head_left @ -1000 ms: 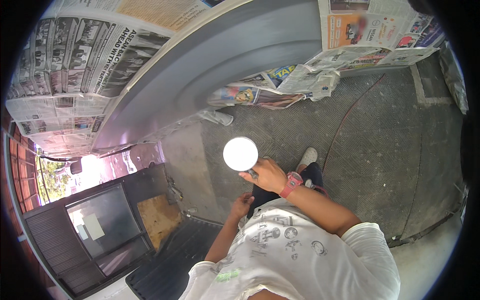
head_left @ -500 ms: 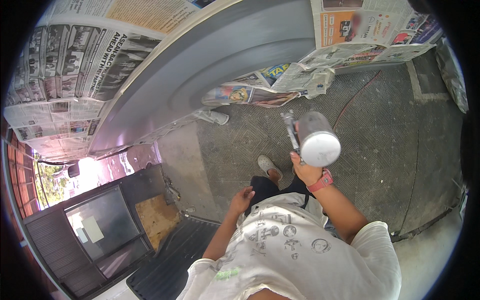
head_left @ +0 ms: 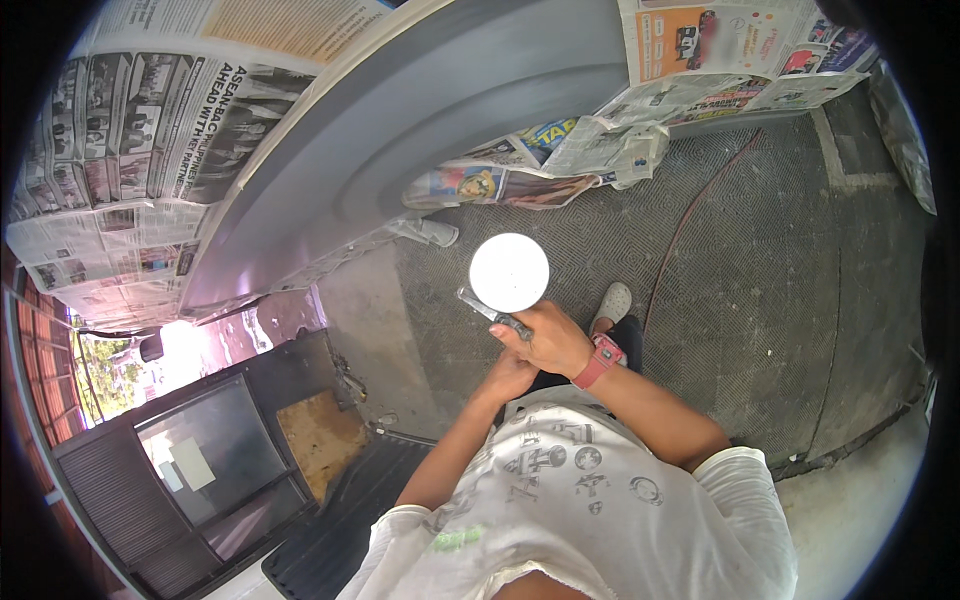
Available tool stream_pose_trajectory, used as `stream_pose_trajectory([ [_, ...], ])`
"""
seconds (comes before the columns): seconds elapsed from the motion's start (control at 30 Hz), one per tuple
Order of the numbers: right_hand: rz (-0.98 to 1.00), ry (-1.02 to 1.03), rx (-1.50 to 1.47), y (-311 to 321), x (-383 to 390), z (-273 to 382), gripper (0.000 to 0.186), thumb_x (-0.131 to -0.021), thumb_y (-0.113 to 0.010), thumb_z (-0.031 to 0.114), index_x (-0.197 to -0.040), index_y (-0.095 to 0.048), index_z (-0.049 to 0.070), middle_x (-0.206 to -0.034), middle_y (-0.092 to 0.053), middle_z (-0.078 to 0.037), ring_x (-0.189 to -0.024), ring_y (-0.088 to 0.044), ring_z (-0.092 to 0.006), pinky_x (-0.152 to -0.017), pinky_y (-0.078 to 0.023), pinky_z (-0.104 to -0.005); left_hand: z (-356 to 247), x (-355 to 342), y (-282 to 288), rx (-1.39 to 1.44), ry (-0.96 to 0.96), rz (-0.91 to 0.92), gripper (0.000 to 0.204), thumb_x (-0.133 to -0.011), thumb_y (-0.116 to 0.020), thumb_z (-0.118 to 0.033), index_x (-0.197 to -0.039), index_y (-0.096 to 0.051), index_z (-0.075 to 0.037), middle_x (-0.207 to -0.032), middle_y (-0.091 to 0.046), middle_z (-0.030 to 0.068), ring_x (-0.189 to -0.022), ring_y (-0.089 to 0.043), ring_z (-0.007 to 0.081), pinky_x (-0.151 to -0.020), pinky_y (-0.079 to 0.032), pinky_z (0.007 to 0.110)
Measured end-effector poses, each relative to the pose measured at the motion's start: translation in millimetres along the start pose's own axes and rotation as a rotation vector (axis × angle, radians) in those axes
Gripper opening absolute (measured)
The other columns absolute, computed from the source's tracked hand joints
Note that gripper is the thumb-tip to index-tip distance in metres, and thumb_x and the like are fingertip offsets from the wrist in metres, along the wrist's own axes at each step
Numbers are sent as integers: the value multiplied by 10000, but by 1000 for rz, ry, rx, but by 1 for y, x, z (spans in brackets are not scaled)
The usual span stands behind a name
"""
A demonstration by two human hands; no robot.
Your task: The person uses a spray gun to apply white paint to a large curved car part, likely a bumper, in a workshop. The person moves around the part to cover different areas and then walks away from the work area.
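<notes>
The right hand (head_left: 550, 342) curls round a metal spray gun (head_left: 488, 309) above the bumpy gray floor (head_left: 740, 300), apart from the smooth, curved panel's (head_left: 420, 100) lower edge. The gun's cup (head_left: 510, 272) shows a round white top. Its long metal part slants, pointing left and slightly forward. The left hand (head_left: 513, 374) is close by; I cannot tell its grip.

Kinda loose white tee (head_left: 545, 520) with 2 short sleeves (head_left: 752, 490), a bunch of small grey graphics (head_left: 590, 460) scattered over the front, plus a bright green splotch (head_left: 457, 540) on the left side. Chunky pinkish-red watch (head_left: 599, 366) on the right wrist, dark pants (head_left: 630, 340), and 1 pale clog (head_left: 617, 299) with little holes showing.
</notes>
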State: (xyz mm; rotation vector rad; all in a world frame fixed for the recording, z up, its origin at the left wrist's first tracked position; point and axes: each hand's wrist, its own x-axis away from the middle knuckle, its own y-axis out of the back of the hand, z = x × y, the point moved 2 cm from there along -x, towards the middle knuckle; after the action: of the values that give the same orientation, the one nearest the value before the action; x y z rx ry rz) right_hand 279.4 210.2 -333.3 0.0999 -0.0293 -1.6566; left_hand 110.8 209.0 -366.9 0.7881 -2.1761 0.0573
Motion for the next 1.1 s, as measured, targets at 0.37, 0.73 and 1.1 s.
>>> stream_pose_trajectory([
  [0.37, -114, -214, 34, -16, 2, 17, 547, -1034, -582, 391, -1468, -567, 59, -1236, -692, -281, -1159, -687, -395, -999, -506, -416, 1, -18, 16, -13, -208, 123, 164, -971, -652, -40, -1129, -665, 3, -1055, -735, 75, -974, -678, 145, -839, -544, 338],
  [0.73, -256, -233, -61, -91, -42, 44, 529, -1027, -586, 454, -1422, -618, 103, -1187, -713, -248, -1104, -692, -427, -951, -536, -434, 30, -10, 104, 45, -405, 183, 151, -922, -707, -10, -1072, -708, 6, -991, -739, 50, -965, -680, 125, -851, -541, 330],
  [1.1, -912, -202, 149, -53, -5, 87, 538, -1080, -504, 389, -1501, -534, 54, -926, -741, -125, -863, -690, -167, -845, -549, -360, -65, -43, 71, -71, -532, 754, 222, -910, -619, 38, -1098, -735, 20, -927, -766, 117, -693, -691, 156, -636, -556, 336],
])
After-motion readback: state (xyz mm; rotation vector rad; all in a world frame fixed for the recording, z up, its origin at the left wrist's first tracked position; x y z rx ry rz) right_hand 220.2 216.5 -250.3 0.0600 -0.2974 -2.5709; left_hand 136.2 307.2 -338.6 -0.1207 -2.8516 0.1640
